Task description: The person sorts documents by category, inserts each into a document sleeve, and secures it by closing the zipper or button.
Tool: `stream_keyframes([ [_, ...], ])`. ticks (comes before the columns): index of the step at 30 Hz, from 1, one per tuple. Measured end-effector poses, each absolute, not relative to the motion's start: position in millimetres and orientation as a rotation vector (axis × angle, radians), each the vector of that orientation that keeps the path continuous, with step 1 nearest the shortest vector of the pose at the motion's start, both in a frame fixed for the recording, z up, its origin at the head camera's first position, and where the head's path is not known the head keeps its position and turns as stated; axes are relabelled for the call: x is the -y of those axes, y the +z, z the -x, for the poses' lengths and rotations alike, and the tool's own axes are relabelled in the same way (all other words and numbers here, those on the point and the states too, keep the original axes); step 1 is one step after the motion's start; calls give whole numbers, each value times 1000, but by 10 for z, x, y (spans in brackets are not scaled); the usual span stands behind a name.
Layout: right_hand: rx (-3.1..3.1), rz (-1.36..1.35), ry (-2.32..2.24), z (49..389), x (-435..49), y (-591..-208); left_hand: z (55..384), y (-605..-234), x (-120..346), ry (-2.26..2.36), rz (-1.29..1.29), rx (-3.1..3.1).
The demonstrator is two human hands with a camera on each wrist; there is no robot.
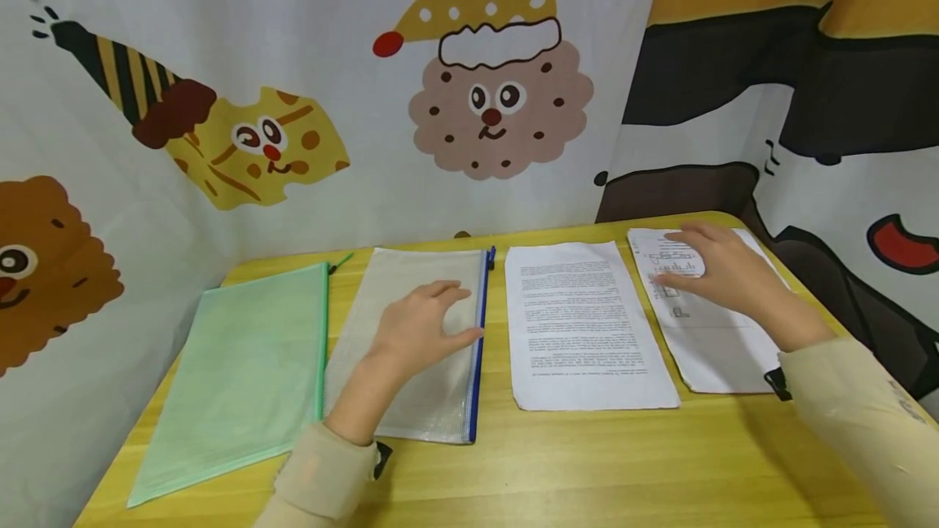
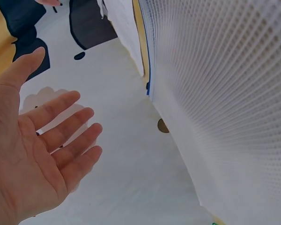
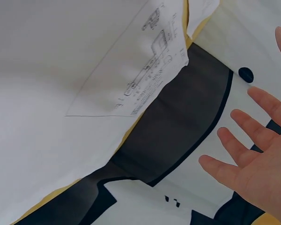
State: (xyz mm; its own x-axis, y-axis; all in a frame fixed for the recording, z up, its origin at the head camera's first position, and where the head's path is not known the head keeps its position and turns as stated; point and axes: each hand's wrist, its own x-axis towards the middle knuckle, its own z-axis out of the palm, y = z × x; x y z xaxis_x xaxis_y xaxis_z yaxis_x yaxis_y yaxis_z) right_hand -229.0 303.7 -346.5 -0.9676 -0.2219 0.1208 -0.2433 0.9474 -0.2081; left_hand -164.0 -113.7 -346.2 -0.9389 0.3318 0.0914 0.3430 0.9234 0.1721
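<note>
My left hand (image 1: 416, 324) hovers over a clear mesh zip pouch (image 1: 433, 398) with a blue zipper edge, its fingers relaxed and holding nothing. In the left wrist view the palm and fingers (image 2: 70, 122) lie apart from the pouch (image 2: 225, 93). Above a sheet of paper with printed diagrams (image 1: 726, 349) at the table's right, my right hand (image 1: 722, 267) is held with loosely spread fingers. The right wrist view has that hand (image 3: 257, 150) clear of the sheet (image 3: 84, 84). Between the hands lies a sheet of printed text (image 1: 579, 324).
A green mesh zip pouch (image 1: 242, 373) lies at the left of the yellow wood-grain table (image 1: 587, 463). Behind the table hangs a curtain (image 1: 293, 39) with cartoon food prints, close to the far edge. Dark bands sit at both wrists.
</note>
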Motion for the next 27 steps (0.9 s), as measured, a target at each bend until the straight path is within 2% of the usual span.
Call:
stream_keyframes([
  [20, 3017, -241, 320, 2185, -3363, -3672, 1648, -3725, 1010, -418, 597, 3148],
  [27, 3022, -214, 341, 2116, -3461, -3700, 1652, -3773, 960, -669, 604, 3176],
])
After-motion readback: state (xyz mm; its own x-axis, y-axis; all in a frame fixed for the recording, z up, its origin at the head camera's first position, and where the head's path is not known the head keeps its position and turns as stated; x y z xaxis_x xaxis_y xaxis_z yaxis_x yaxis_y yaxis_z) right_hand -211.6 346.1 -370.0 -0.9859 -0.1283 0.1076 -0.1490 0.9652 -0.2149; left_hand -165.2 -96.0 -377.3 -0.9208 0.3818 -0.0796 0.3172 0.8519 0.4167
